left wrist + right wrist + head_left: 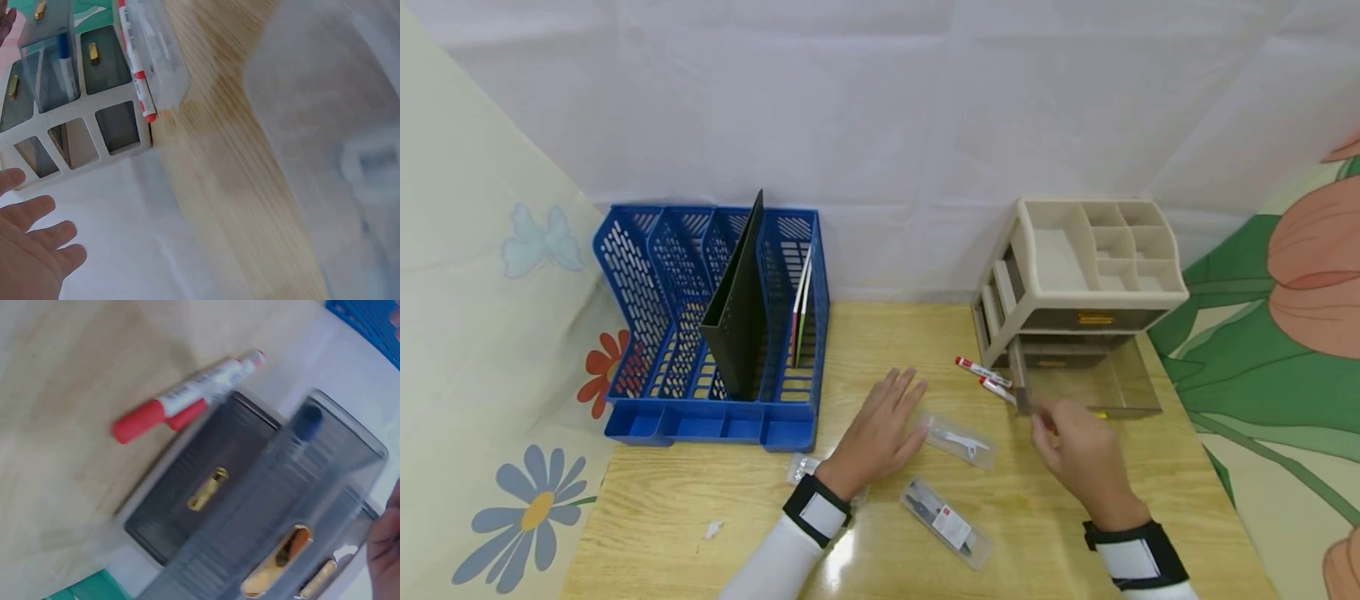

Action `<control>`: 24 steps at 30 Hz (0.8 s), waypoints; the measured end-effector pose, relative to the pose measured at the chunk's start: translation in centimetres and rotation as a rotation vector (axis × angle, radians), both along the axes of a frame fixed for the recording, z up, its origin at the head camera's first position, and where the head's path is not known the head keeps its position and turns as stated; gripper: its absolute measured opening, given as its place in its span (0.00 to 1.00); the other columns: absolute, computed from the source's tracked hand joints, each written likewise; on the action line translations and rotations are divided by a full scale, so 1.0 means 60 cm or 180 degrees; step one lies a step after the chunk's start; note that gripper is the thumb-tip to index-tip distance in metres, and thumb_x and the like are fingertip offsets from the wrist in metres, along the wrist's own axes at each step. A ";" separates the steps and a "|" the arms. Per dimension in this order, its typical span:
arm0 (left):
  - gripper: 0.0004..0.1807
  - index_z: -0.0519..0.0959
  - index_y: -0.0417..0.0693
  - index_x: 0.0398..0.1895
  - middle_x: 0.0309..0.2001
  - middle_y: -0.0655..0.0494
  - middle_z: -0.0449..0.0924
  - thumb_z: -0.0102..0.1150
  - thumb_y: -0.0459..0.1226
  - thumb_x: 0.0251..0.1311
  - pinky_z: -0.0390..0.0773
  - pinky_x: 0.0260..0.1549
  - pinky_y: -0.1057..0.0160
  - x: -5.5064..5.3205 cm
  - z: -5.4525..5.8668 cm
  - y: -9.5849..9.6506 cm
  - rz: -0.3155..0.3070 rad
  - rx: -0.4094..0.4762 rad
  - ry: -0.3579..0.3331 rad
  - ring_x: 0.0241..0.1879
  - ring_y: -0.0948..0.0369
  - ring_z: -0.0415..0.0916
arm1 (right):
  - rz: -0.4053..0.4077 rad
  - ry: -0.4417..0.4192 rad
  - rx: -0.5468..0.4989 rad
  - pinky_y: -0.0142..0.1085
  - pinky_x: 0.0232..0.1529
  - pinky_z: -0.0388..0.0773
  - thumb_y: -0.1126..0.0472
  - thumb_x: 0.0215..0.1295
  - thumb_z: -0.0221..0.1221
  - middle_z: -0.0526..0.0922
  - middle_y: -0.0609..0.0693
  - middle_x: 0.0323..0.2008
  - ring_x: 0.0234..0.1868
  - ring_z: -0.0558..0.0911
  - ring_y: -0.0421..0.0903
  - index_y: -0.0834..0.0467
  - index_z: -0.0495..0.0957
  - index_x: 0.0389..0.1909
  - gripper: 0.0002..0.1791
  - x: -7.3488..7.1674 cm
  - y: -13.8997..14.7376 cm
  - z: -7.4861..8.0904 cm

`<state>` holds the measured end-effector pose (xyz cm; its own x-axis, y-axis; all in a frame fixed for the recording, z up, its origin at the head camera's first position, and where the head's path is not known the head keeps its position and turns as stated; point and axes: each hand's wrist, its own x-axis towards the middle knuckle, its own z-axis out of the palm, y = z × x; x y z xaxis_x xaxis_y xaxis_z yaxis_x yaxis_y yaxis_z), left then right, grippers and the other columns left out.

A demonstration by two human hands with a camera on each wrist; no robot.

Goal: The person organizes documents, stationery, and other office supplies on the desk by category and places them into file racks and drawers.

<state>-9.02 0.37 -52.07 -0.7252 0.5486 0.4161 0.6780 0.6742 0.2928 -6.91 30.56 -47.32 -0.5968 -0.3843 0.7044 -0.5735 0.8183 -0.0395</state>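
Note:
My right hand (1082,454) is at the front left corner of a pulled-out, see-through drawer (1131,387), its fingers bent with nothing visible between them. In the right wrist view, the fingertips (384,544) show beside the drawer front, off its gold handle (278,559). A blue-capped marker (65,65) lies inside that drawer. My left hand (876,429) hovers or rests over the table with fingers extended; contact is unclear. Near it lie a clear case with a white item (958,440) and a clear case with dark contents (947,523). Two red-capped markers (983,372) lie beside the drawer unit.
The beige drawer unit (1030,296) has an open-compartment top and stands against the white backdrop. A blue file rack (711,425) at the left holds a black folder (741,317) and thin booklets (802,308). Another clear packet (801,467) lies partly under the left wrist.

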 end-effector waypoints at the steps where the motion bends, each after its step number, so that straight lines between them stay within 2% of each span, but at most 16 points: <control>1: 0.36 0.59 0.44 0.74 0.74 0.39 0.57 0.50 0.50 0.66 0.56 0.70 0.43 0.001 0.000 -0.002 -0.0002 -0.0079 -0.0009 0.73 0.44 0.46 | 0.0065 -0.0002 0.0023 0.42 0.08 0.70 0.58 0.62 0.48 0.78 0.54 0.20 0.17 0.75 0.46 0.66 0.80 0.32 0.17 0.004 0.000 -0.005; 3: 0.37 0.56 0.46 0.75 0.75 0.40 0.54 0.49 0.52 0.66 0.55 0.70 0.40 0.003 -0.001 -0.007 -0.0016 -0.0216 0.0000 0.74 0.43 0.42 | 0.0189 -0.0066 0.0081 0.41 0.10 0.72 0.57 0.63 0.47 0.79 0.54 0.22 0.19 0.75 0.46 0.65 0.80 0.32 0.17 0.011 0.000 -0.016; 7: 0.39 0.54 0.48 0.76 0.75 0.40 0.52 0.48 0.54 0.66 0.57 0.68 0.37 0.003 -0.002 -0.015 -0.0082 -0.0348 0.0056 0.74 0.40 0.42 | 0.0386 -0.0242 0.0261 0.44 0.16 0.78 0.57 0.64 0.46 0.82 0.55 0.26 0.23 0.80 0.49 0.65 0.81 0.33 0.19 0.025 0.005 -0.038; 10: 0.40 0.53 0.49 0.77 0.75 0.39 0.52 0.46 0.55 0.66 0.58 0.67 0.37 0.002 -0.006 -0.020 -0.0133 -0.0445 0.0083 0.74 0.40 0.41 | 0.0506 -0.0520 0.0453 0.47 0.25 0.83 0.56 0.66 0.46 0.85 0.57 0.31 0.30 0.83 0.52 0.66 0.82 0.38 0.20 0.037 0.011 -0.054; 13: 0.40 0.50 0.50 0.77 0.76 0.40 0.51 0.44 0.56 0.67 0.58 0.67 0.37 0.001 -0.011 -0.024 -0.0154 -0.0565 0.0084 0.74 0.42 0.39 | 0.0533 -0.0862 0.0622 0.50 0.36 0.83 0.58 0.63 0.51 0.85 0.60 0.38 0.39 0.83 0.55 0.66 0.82 0.43 0.18 0.048 0.019 -0.071; 16: 0.40 0.49 0.50 0.78 0.76 0.40 0.51 0.43 0.56 0.67 0.58 0.68 0.38 -0.001 -0.017 -0.028 -0.0152 -0.0652 0.0091 0.74 0.41 0.40 | 0.0446 -0.1114 0.0703 0.56 0.44 0.81 0.61 0.56 0.57 0.83 0.65 0.46 0.47 0.80 0.60 0.67 0.80 0.49 0.20 0.053 0.028 -0.087; 18: 0.40 0.49 0.50 0.78 0.76 0.40 0.51 0.44 0.56 0.68 0.57 0.68 0.39 -0.002 -0.021 -0.029 -0.0149 -0.0677 0.0096 0.74 0.42 0.41 | 0.0334 -0.1177 0.0722 0.60 0.44 0.79 0.61 0.51 0.60 0.80 0.68 0.49 0.49 0.78 0.64 0.68 0.78 0.52 0.25 0.053 0.033 -0.097; 24: 0.40 0.49 0.50 0.78 0.75 0.40 0.54 0.46 0.54 0.67 0.59 0.68 0.40 -0.007 -0.034 -0.028 -0.0132 -0.0678 0.0075 0.74 0.43 0.41 | 0.0019 -0.0973 0.0733 0.63 0.35 0.76 0.61 0.48 0.59 0.74 0.76 0.46 0.44 0.74 0.72 0.73 0.71 0.54 0.31 0.038 0.049 -0.119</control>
